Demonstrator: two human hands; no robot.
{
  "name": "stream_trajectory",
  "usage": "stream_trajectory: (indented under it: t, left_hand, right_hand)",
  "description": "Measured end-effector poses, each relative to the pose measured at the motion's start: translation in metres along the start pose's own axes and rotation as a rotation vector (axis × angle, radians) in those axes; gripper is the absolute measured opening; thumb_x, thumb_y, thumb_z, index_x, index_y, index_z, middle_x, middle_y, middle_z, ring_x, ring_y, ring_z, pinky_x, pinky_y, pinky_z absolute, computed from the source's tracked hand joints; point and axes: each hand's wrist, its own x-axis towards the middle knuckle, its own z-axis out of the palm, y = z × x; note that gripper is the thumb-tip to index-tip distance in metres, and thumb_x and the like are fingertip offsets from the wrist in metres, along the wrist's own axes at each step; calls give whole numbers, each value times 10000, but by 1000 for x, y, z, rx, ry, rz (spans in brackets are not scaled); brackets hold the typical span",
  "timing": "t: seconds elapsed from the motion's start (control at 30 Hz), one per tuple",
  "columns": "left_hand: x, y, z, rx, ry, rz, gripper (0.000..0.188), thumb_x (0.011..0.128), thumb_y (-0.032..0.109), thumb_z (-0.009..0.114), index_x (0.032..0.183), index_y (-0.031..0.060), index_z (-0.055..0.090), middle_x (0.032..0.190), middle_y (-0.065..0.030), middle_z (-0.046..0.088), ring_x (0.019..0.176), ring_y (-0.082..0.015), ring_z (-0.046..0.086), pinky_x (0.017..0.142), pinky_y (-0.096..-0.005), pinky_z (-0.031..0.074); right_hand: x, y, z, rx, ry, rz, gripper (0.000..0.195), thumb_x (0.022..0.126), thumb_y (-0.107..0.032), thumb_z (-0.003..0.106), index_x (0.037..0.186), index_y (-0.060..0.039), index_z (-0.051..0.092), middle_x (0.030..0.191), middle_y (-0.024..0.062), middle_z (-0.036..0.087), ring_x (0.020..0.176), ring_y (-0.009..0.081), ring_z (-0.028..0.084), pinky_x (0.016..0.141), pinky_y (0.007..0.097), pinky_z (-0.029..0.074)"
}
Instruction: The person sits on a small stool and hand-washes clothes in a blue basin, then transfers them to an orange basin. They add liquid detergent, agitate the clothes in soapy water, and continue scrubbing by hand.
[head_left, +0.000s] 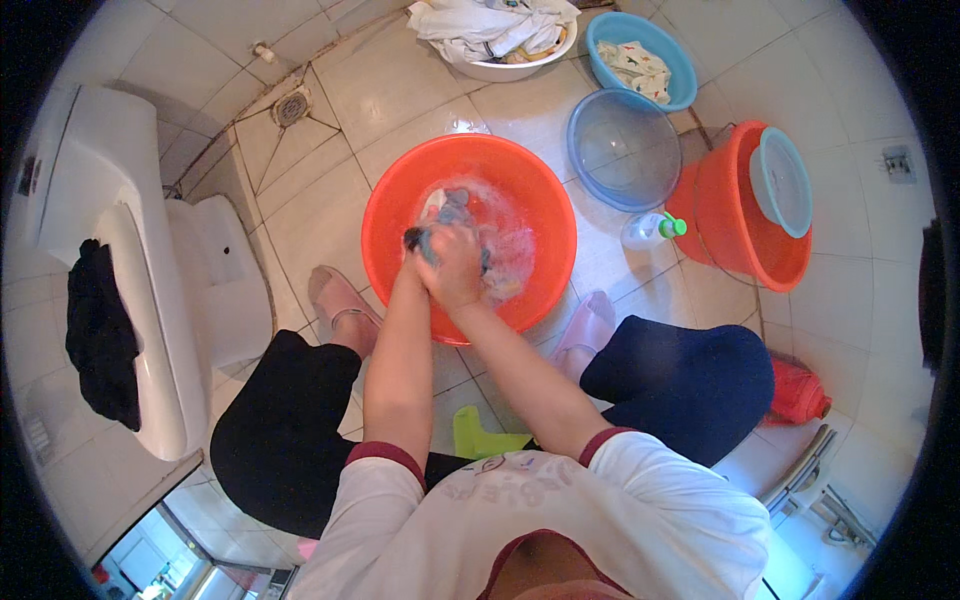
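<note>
In front of me a round orange plastic basin (551, 195) holds sudsy water (517, 251). My right hand (456, 262) is closed around a wet grey-blue cloth (454, 206) above the suds. Pressed against it is my left hand (420, 274), largely covered by the right one, with a bunched dark part of the cloth (414, 238) showing at its edge. Both hands are a little blurred, and the individual fingers are hard to make out. A pale piece of fabric (504, 286) lies in the foam on the near right side.
Beyond the basin stand a white basin of clothes (499, 71) and a blue basin with printed cloth (600, 45). A translucent blue basin (626, 150), a pump bottle (643, 231) and an orange bucket (705, 202) are at right. The white toilet (169, 390) bears black cloth (101, 337).
</note>
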Motion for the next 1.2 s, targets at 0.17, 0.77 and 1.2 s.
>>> stream_trajectory:
  t: [0.17,0.77,1.2]
  left_hand:
    - [-19,6,24,399,262,80,345,898,349,568,1081,59,604,878,-40,624,791,-168,597,706,-312,496]
    - [17,-30,4,1973,576,519,520,830,360,567,1292,127,510,1489,-128,250,1335,-358,256,1063,-559,185]
    - [41,48,23,-253,-114,-111,462,908,484,502,1070,61,593,1061,-100,629,969,-253,599,846,-418,496]
  right_hand:
    - [20,59,1,-13,-189,385,286,704,-201,686,885,-21,556,989,158,583,954,362,536,846,405,432]
    - [14,146,40,-587,-505,191,686,723,-531,623,1346,-297,457,1332,131,480,1186,380,463,916,710,258]
    - [41,60,32,-73,-149,-18,289,699,-244,677,949,-114,614,812,142,580,808,341,566,741,433,439]
